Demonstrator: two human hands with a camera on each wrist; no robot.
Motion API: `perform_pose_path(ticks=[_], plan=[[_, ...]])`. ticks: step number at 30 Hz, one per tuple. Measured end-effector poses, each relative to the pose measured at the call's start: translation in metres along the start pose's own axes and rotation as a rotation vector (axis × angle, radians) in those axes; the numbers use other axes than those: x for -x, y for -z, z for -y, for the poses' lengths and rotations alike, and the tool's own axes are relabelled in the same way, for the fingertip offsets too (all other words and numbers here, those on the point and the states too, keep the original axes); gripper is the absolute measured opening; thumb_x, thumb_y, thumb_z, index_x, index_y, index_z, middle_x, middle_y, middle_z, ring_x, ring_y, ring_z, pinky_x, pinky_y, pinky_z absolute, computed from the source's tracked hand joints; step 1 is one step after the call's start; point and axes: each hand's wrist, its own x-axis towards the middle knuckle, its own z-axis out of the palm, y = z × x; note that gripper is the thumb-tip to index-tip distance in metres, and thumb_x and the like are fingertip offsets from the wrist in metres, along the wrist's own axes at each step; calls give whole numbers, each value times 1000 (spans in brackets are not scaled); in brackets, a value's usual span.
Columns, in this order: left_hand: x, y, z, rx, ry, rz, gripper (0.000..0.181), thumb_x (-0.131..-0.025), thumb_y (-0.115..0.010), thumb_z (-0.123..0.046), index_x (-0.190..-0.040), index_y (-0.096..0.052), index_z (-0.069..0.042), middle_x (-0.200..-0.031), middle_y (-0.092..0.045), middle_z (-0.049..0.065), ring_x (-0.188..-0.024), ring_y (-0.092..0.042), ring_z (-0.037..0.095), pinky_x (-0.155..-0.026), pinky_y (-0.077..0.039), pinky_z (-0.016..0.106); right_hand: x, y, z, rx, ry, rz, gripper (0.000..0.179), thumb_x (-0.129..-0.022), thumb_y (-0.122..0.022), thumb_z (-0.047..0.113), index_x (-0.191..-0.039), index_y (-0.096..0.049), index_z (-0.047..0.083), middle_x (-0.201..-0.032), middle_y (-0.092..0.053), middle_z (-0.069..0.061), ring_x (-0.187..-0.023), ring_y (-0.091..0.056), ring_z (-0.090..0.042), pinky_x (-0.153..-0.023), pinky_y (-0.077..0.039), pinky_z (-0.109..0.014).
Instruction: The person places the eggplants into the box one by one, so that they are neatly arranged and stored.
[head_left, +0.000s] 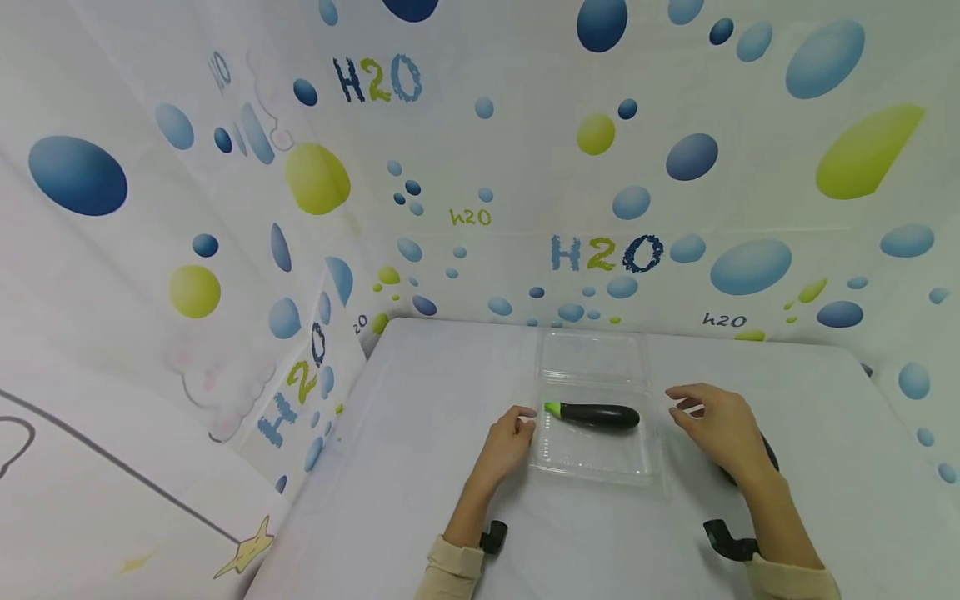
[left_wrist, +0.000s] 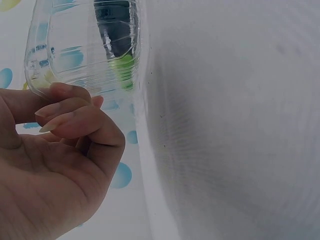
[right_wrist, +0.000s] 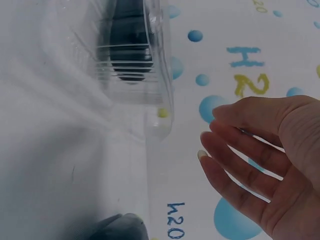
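Beneath both hands spreads a white tabletop (head_left: pixel 420 400). Between them sits a clear plastic box (head_left: pixel 592 477), opened out, its lid on the far side. The left hand (head_left: pixel 504 448) seems to pinch the box's near-left edge; the right hand (head_left: pixel 720 425) is released, fingers loose, just off the opposite side. By the right wrist lies a dark object (head_left: pixel 770 452), mostly hidden. Inside the box rests an eggplant (head_left: pixel 600 415), green end toward the left hand. Likely the box is being steadied; closing it would call for the right hand reaching to the lid.

Downward head and close wrist views share container (head_left: pixel 592 457).
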Motion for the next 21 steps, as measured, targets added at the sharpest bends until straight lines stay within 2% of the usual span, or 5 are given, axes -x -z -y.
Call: perform_pose_path(ticks=[8,16,21], plan=[[0,-1,1,2,24,4,31,-107,-54,-20,-130,-65,-3,-76,-58,-1,-62,-48,12,-55,-39,26,10,0,-12,19,-24,-61,27,-90,-77,12,-117,-77,5,-102,-77,-16,-92,-72,-39,-78,-55,-57],[0,-1,1,7,18,6,31,-107,-54,-20,-131,-64,-2,-76,-57,0,-62,-47,12,-54,-39,27,21,-2,-23,36,-70,-146,27,-86,-82,11,-112,-78,4,-98,-76,-19,-87,-73,-37,-70,-55,-54],[0,0,2,7,6,6,31,-107,-54,-19,-131,-64,-1,-76,-57,-1,-62,-47,12,-54,-39,27,27,-2,-28,28,-91,-169,29,-83,-84,8,-110,-78,2,-99,-76,-21,-84,-73,-38,-69,-54,-54]])
